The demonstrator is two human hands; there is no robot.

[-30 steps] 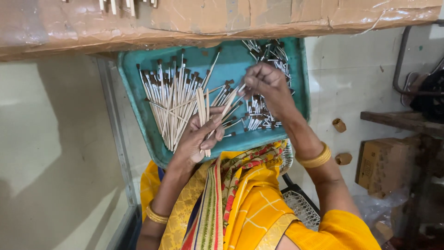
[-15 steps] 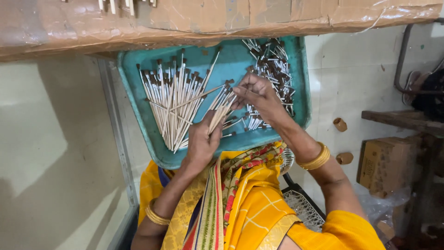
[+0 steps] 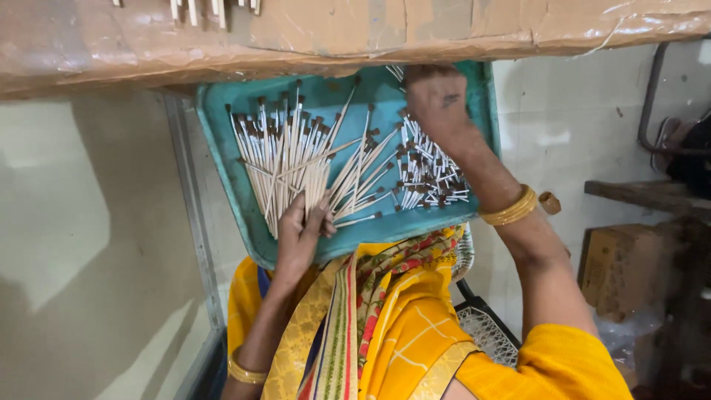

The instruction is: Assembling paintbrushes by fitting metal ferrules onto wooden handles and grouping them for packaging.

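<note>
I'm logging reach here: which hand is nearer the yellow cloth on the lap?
Left. The left hand sits at the teal tray's near edge, just above the yellow cloth; the right hand is at the tray's far edge.

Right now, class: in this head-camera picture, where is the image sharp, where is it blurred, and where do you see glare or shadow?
Head view: the white brown-tipped sticks on the teal plastic tray are sharp; the right hand at the tray's far edge looks slightly motion-blurred; the taped brown cardboard above shows soft glare; shadows cross the pale wall at left.
</note>
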